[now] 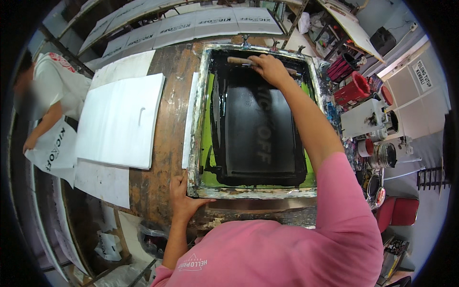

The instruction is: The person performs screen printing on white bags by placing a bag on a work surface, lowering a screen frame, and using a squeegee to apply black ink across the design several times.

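Observation:
A screen-printing frame (193, 143) with a worn, paint-crusted rim lies on the table. Black ink covers most of its mesh, with green showing at the sides and darker lettering in the middle. At the far end of the mesh, my right hand (267, 68) is closed around a squeegee (237, 60) with a wooden grip; its blade is mostly hidden by ink and my hand. My left hand (182, 198) grips the frame's near left corner, thumb along the near edge and fingers by the left side. A white sheet edge (190, 122) shows beside the frame.
White sheets (122, 119) are stacked left on the wooden table (174, 91). At far left, another person (55, 91) holds a printed sheet (55, 148). Printed sheets (191, 26) lie on the rack behind. Paint containers (351, 90) crowd the right side. Clamps (274, 45) line the frame's far edge.

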A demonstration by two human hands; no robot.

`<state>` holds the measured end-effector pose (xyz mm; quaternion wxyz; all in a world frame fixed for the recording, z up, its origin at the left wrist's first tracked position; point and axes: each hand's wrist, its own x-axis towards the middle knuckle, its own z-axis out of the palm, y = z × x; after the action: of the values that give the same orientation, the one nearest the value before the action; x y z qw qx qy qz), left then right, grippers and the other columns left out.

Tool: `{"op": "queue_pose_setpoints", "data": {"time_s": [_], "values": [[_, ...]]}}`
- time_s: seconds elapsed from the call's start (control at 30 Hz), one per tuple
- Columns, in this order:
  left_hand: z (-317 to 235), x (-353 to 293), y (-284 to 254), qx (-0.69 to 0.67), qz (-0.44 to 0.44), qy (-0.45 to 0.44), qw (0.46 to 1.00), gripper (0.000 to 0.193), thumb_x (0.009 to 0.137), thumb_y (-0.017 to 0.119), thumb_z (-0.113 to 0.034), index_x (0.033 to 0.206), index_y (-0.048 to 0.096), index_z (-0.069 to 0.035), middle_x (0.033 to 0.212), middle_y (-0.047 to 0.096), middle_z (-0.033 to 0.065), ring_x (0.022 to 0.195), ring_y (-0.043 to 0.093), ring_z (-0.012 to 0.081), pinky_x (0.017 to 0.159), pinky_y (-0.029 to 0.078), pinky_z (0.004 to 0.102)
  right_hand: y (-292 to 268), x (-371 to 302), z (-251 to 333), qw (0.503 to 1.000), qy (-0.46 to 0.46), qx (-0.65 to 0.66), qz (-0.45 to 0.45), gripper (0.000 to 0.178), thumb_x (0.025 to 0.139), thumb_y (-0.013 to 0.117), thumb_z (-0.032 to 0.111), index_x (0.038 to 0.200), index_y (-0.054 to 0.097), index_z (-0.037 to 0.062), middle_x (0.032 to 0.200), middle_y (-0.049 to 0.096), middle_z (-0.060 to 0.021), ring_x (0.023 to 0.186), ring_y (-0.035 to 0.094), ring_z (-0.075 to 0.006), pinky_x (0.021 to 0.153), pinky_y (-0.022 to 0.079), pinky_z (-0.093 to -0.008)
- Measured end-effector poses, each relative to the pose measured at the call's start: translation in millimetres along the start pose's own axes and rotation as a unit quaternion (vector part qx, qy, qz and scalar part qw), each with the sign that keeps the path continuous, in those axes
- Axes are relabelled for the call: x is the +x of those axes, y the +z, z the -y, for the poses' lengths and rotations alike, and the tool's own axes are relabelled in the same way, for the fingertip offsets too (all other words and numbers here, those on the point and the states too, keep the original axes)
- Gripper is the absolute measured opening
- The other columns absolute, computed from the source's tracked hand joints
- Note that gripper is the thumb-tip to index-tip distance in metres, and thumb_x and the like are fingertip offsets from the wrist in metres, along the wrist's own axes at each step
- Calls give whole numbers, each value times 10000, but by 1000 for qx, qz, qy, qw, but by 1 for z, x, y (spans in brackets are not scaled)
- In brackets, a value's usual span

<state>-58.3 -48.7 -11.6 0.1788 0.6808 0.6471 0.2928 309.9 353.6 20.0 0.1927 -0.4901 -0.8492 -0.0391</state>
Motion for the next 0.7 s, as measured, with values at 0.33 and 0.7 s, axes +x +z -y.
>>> {"op": "queue_pose_setpoints", "data": {"time_s": [0.33,0.7], "values": [[-9,2,0,-35,6,-41,999,968,395,1094,-360,1227,744,-11,1061,566,93,1015,578,292,899,498,423,8,-66,63,998,4,-54,-34,375,954,748,481,1125,704,150,1033,683,-94,1016,692,-324,784,610,-469],[-8,2,-1,-22,-5,-1,1000,975,454,1086,-355,1274,699,4,1064,542,107,1015,570,325,892,479,451,-77,-244,200,997,25,36,59,542,831,867,311,1298,703,92,1080,650,-94,1000,648,-316,804,584,-435]]}}
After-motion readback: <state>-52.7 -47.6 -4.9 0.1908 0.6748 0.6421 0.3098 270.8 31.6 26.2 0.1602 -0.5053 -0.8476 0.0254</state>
